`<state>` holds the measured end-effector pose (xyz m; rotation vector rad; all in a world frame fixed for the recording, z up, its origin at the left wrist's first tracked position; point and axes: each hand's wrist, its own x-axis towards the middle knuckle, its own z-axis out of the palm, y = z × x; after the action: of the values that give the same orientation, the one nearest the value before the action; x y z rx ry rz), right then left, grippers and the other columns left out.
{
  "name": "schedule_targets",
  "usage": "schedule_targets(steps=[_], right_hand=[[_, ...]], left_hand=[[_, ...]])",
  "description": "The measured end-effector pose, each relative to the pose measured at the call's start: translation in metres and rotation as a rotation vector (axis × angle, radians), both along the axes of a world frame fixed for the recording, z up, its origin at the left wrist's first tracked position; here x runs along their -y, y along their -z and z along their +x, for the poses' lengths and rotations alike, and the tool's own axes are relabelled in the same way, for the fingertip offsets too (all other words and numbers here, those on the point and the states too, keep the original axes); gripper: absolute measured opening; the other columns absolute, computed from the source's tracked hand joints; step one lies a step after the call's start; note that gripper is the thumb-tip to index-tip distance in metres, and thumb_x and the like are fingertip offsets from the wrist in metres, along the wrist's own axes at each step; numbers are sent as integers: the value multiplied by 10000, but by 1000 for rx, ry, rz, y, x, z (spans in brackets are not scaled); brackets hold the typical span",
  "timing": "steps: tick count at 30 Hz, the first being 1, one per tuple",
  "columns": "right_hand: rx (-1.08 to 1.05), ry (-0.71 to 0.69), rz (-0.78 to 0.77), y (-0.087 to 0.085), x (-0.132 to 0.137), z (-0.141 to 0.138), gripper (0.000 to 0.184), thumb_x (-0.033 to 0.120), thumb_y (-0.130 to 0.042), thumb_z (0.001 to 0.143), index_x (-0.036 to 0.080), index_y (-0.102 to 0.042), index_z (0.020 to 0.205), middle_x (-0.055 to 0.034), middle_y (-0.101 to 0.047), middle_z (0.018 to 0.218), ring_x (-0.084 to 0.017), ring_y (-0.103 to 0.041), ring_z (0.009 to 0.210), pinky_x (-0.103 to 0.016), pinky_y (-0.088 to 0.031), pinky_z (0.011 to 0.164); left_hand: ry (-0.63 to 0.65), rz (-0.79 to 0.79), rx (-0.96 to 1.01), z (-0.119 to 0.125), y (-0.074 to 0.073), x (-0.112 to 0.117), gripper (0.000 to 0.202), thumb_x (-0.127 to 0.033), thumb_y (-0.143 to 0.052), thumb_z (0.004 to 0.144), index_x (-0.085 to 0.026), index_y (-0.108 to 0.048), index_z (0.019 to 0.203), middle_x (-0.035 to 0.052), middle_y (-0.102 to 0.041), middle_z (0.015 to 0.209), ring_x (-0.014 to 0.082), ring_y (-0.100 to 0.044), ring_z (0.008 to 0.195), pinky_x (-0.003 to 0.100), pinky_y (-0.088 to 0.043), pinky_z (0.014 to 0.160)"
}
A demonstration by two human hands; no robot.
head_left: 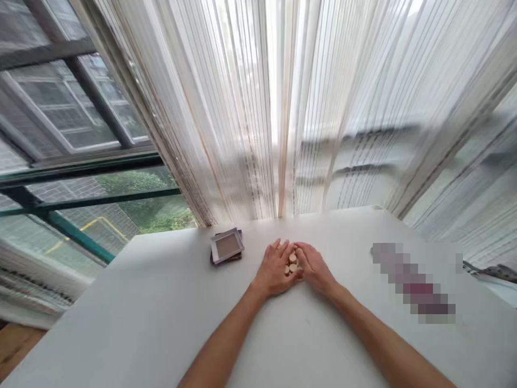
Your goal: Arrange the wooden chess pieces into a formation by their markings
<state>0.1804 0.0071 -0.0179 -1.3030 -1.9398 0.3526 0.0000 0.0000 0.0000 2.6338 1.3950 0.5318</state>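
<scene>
Several small round wooden pieces point(293, 263) lie in a tight cluster on the white table point(181, 323), held between my two hands. My left hand point(275, 268) closes round them from the left, its fingers pointing away and its thumb reaching across the near side. From the right, my right hand point(315, 267) curves against the same cluster, with its fingers bent together at the far side. The fingertips of both hands come close together there. Parts of the cluster are hidden under the fingers, and no marking on the pieces can be made out.
A shallow open box point(228, 246) rests on a darker flat piece, left of my hands. A pixelated reddish-grey item point(416, 285) lies on the right. Sheer striped curtains point(274, 108) hang behind the table's far edge. A window point(76, 108) is at the left.
</scene>
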Motion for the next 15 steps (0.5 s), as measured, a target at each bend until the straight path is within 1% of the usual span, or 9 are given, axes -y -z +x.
schedule_targets(steps=[3, 5, 7, 9, 15], right_hand=[[115, -40, -5, 1, 7, -4, 491, 427, -292, 1051, 200, -472, 1447, -120, -528, 1471, -259, -464, 1374, -456, -389, 1118], [199, -59, -9, 2, 9, -7, 552, 462, -310, 1043, 194, -372, 1522, -122, -423, 1558, -265, -373, 1445, -462, -353, 1148], [256, -69, -14, 3, 8, -10, 609, 495, -304, 1039, 178, -297, 1559, -123, -344, 1603, -261, -310, 1481, -455, -324, 1170], [282, -78, -20, 4, 5, -12, 641, 523, -293, 1035, 169, -273, 1568, -124, -320, 1614, -260, -287, 1492, -452, -309, 1182], [295, -79, -23, 10, -1, -14, 675, 557, -289, 1025, 163, -265, 1572, -133, -323, 1611, -269, -283, 1495, -463, -304, 1191]], left_hand=[[-9, 12, -2, 1, 3, 2, 711, -475, -493, 932, -223, -279, 1561, 57, -316, 1615, 308, -217, 1507, 518, -206, 1229], [-18, 24, -1, 0, 5, 2, 708, -415, -512, 921, -219, -280, 1562, 60, -312, 1617, 304, -215, 1508, 503, -206, 1233], [-28, 36, 3, -1, 7, 1, 717, -372, -521, 911, -213, -274, 1565, 60, -301, 1621, 301, -206, 1512, 490, -208, 1236], [-31, 46, 5, -3, 10, 0, 710, -341, -514, 910, -208, -275, 1565, 57, -295, 1624, 296, -200, 1515, 483, -211, 1237], [-54, 68, 20, -6, 14, 1, 656, -296, -470, 927, -202, -303, 1555, 54, -307, 1619, 293, -226, 1508, 491, -239, 1227]])
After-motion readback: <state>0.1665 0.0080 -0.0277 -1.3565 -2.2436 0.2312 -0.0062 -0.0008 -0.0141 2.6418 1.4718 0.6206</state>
